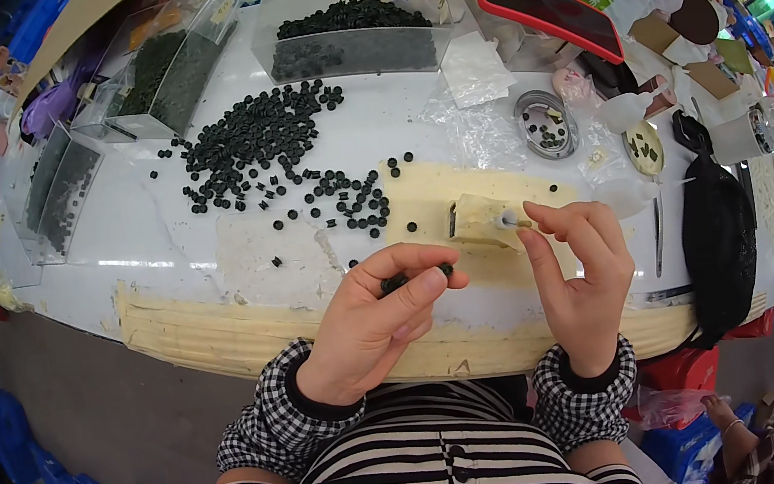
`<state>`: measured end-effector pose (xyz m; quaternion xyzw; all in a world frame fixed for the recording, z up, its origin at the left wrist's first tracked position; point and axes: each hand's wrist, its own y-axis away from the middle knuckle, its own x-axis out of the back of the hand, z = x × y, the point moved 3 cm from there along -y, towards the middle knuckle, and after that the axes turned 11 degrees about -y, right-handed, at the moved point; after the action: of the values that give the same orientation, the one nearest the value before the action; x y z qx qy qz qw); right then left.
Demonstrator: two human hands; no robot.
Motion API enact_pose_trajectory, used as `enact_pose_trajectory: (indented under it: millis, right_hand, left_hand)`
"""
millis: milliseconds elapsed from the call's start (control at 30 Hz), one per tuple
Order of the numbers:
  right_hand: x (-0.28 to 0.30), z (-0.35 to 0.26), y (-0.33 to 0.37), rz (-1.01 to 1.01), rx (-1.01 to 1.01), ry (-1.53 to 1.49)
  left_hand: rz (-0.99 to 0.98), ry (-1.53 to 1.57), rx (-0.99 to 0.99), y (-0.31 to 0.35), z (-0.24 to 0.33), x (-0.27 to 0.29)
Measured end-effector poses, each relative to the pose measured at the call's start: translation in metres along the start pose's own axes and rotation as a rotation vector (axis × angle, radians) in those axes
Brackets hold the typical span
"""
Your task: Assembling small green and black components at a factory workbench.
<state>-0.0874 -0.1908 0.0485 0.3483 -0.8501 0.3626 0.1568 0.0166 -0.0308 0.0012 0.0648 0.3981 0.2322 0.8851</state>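
My left hand is closed around several small black grooved rubber rings, one showing between thumb and forefinger. My right hand has thumb and forefinger almost together beside a small pale tip on a tape-wrapped block. Whatever sits between those fingertips is too small to make out. The block rests on a yellowish taped patch of the white table. A loose pile of the same black rings spreads beyond my left hand, with single ones scattered toward the block.
Clear plastic bins of black pieces line the back and left. At the right back, a red-edged phone leans above a coil of tubing. A black bag, tweezers and a small squeeze bottle lie to the right. Padding edges the table's front.
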Motion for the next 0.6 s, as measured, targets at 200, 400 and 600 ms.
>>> enact_pose_trajectory:
  millis: [200, 400, 600]
  right_hand:
    - [0.000, -0.002, 0.000, 0.037, 0.003, -0.012]
    - [0.015, -0.023, 0.005, 0.154, 0.064, -0.261]
    - [-0.012, -0.022, 0.015, -0.008, -0.144, -0.761]
  left_hand:
    - [0.011, 0.016, -0.015, 0.000, -0.001, 0.001]
    - [-0.097, -0.014, 0.041, -0.001, -0.004, 0.001]
    - [-0.145, -0.067, 0.038, -0.001, -0.008, 0.003]
